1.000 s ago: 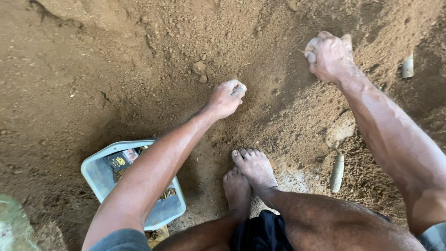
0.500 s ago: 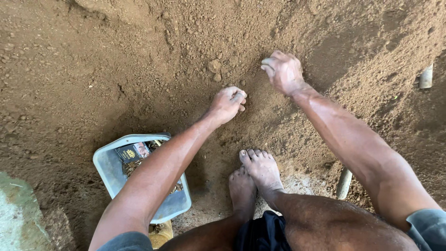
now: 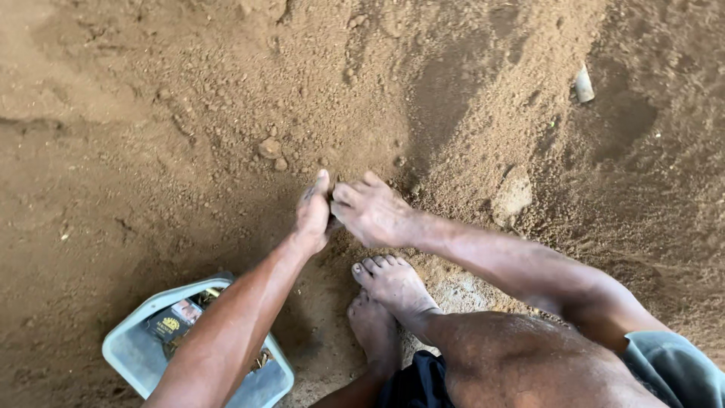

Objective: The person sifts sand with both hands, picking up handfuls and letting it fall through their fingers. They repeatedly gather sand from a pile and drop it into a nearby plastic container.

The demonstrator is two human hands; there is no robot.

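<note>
Left hand (image 3: 313, 215) sits at the centre of the frame, its forearm running up from the lower left. It is edge-on to me, fingers held together and pointing up the frame, with the fingertips dipped into the soil (image 3: 226, 113). I cannot tell whether it has hold of anything, since its palm side is turned toward my other hand.

At the lower left, under that forearm, I see a tub (image 3: 132, 351), pale blue-grey and rectangular, sunk a little into the dirt. Small dark packets lie inside it, partly hidden by my arm.

Up and just left of the left hand, a small clod (image 3: 269, 147) sits on the surface with a smaller lump beside it.

My right hand (image 3: 374, 211) touches the left one at the fingertips, just right of centre. It lies palm down, fingers curled loosely and dusted with dirt. What is beneath it I cannot tell; the back of the hand covers it. Both hands meet at the foot of a loose slope of soil that fills the upper half of the frame.

Below the hands, my two bare feet (image 3: 389, 291) rest on the ground, one over the other, toes pointing up the frame.

Right of the right hand, a pale stone (image 3: 512, 195) is half buried. At the upper right, well apart from everything, a small white cylinder (image 3: 584, 84) pokes out of the dirt.
</note>
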